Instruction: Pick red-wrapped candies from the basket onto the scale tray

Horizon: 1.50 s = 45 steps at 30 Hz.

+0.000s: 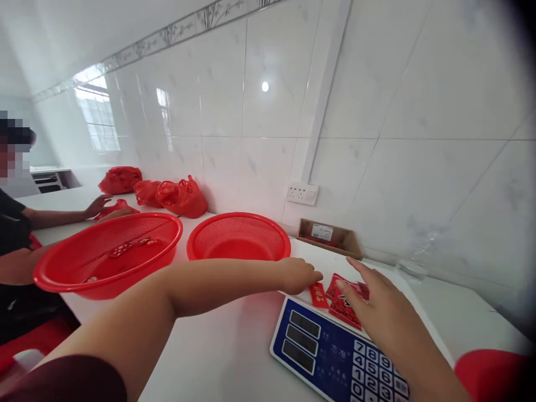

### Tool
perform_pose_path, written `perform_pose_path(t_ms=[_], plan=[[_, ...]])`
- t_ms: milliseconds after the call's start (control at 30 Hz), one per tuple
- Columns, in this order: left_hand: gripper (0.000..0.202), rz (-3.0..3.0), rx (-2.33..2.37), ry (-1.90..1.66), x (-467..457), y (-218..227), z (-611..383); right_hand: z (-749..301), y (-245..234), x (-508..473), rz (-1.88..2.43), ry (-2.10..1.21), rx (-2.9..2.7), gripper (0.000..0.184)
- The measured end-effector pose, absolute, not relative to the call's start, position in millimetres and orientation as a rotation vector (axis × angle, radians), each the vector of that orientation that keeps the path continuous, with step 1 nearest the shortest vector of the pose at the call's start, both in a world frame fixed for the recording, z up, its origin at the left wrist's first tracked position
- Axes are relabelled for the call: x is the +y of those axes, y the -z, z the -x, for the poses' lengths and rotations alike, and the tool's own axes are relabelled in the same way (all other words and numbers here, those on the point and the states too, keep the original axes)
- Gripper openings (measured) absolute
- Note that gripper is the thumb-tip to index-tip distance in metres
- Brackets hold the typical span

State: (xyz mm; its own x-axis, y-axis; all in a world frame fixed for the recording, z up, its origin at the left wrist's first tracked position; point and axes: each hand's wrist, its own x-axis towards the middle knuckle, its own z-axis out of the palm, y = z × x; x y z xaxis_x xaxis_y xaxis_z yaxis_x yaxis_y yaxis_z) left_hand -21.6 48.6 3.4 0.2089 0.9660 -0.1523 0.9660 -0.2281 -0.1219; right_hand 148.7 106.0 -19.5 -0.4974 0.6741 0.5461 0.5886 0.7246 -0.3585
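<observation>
My left hand [299, 276] reaches across the white pan of a digital scale [312, 349], its fingers closed on the top end of a small red packet [319, 296] with pale lettering. Beside it, several red printed packets [345, 304] lie together on the scale. Over their right side hovers my right hand [383, 304], thumb and forefinger spread apart; its other fingers are hidden. Part of the scale's keypad [371, 371] is covered by my right forearm.
Left of the scale stands a red plastic basket [238, 220]. Another red basket [167, 245] holds a few packets, near a co-worker whose hands [98, 206] touch a red bag. Tied red bags [184, 198] line the wall. A cardboard box [329, 237] sits behind the scale.
</observation>
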Motion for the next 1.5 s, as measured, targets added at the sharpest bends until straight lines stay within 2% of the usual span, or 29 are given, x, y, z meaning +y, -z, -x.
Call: perform_pose_path(t_ms=[167, 367, 533, 633, 733, 867, 1033, 1133, 1300, 1500], plan=[[0.050, 2.402, -1.971, -0.215, 44, 1, 16, -152, 8, 98, 1.059, -0.320, -2.251, 0.057], [0.045, 2.571, -2.004, -0.361, 44, -9, 8, -147, 1, 97, 1.265, -0.256, -2.359, 0.054], [0.026, 2.568, -2.033, -0.328, 52, -13, 10, -148, 0, 95, 1.302, -0.246, -2.444, 0.051], [0.011, 2.525, -2.071, -0.211, 54, -12, 12, -149, 0, 96, 1.294, -0.256, -2.429, 0.050], [0.006, 2.403, -2.159, -0.040, 51, -21, 22, -150, -1, 97, 1.324, -0.304, -2.385, 0.049], [0.012, 2.128, -2.333, 0.112, 33, -48, 63, -151, -3, 98, 1.369, -0.326, -2.336, 0.049], [0.024, 1.898, -2.548, 0.023, 10, -65, 112, -151, -1, 101, 1.418, -0.402, -2.354, 0.048], [0.034, 1.942, -2.511, 0.025, 11, -54, 97, -151, 1, 105, 1.468, -0.458, -2.345, 0.048], [0.055, 2.329, -2.231, 0.110, 37, -24, 12, -152, 4, 110, 1.503, -0.464, -2.321, 0.049], [0.058, 2.405, -2.248, 0.246, 72, 4, -41, -152, 6, 109, 1.483, -0.444, -2.320, 0.048]])
